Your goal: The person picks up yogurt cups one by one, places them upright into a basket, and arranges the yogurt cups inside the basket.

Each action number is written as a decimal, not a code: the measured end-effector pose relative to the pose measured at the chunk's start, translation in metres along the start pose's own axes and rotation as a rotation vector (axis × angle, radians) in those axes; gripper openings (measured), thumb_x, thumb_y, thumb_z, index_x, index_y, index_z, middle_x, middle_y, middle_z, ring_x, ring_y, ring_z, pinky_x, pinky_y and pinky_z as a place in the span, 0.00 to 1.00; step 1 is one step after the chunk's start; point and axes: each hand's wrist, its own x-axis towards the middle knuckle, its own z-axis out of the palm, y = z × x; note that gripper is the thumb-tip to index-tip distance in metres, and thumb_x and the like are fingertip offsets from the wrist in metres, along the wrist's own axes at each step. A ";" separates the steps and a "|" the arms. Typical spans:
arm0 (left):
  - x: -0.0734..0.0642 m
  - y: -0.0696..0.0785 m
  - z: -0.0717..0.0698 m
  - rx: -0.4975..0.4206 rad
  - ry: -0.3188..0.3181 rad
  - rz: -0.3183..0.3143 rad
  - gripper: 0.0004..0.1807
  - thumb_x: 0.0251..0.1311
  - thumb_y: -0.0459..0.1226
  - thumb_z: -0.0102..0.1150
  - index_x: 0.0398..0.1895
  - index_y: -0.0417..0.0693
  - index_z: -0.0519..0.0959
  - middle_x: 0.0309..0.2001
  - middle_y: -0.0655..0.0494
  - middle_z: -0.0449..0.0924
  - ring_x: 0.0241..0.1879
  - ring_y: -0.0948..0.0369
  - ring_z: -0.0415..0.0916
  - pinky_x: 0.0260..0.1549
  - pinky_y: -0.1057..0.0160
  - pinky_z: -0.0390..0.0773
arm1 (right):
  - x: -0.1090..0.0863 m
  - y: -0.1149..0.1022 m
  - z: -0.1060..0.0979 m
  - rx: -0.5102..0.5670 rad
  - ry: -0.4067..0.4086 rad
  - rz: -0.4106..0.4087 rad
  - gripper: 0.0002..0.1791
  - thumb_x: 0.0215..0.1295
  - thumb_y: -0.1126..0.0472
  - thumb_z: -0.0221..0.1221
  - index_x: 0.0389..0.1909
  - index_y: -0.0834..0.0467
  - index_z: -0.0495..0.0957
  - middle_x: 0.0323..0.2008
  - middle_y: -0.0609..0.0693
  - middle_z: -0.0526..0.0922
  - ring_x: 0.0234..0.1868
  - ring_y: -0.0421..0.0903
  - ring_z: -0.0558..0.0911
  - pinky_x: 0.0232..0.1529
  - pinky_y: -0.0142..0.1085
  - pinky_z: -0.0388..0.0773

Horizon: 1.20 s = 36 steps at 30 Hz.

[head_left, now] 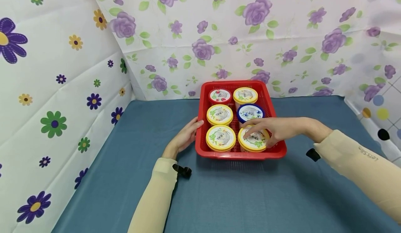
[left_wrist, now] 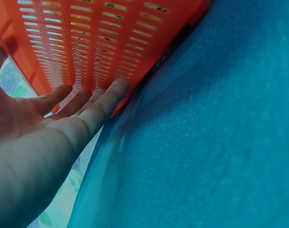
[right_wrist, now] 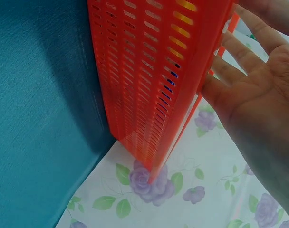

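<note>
A red perforated basket (head_left: 241, 154) holds several lidded tubs in two columns. My left hand (head_left: 185, 137) is at the basket's left side, with its thumb at the rim; in the left wrist view, its straight fingers (left_wrist: 94, 114) touch the slotted outer wall. My right hand (head_left: 277, 130) reaches in over the right rim, with fingers spread above the front right yellow-lidded tub (head_left: 258, 143). The thumb is near that lid's right edge. Behind this tub sits a blue-lidded tub (head_left: 250, 111), partly covered by the fingers. In the right wrist view, the fingertips are hidden beyond the rim.
Other tubs in the basket have yellow lids, such as the front left tub (head_left: 220, 138), and one has a red-edged lid (head_left: 220, 95). A blue-grey cloth (head_left: 235, 198) covers the table. Flower-patterned sheets (head_left: 188, 34) hang behind and at the left.
</note>
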 end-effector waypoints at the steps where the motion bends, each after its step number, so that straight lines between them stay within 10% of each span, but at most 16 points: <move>1: 0.000 0.000 0.000 0.001 -0.001 0.001 0.30 0.81 0.46 0.46 0.81 0.53 0.57 0.74 0.49 0.68 0.68 0.50 0.72 0.65 0.51 0.75 | 0.000 0.000 0.000 0.000 0.000 0.002 0.39 0.61 0.70 0.69 0.72 0.43 0.75 0.79 0.51 0.58 0.76 0.59 0.54 0.54 0.40 0.84; 36: 0.002 -0.002 -0.002 -0.007 -0.014 0.012 0.32 0.80 0.48 0.47 0.81 0.52 0.56 0.74 0.48 0.68 0.68 0.51 0.73 0.64 0.52 0.76 | 0.002 0.000 -0.001 0.038 0.027 -0.004 0.36 0.61 0.69 0.68 0.70 0.44 0.77 0.77 0.51 0.62 0.75 0.57 0.58 0.56 0.46 0.83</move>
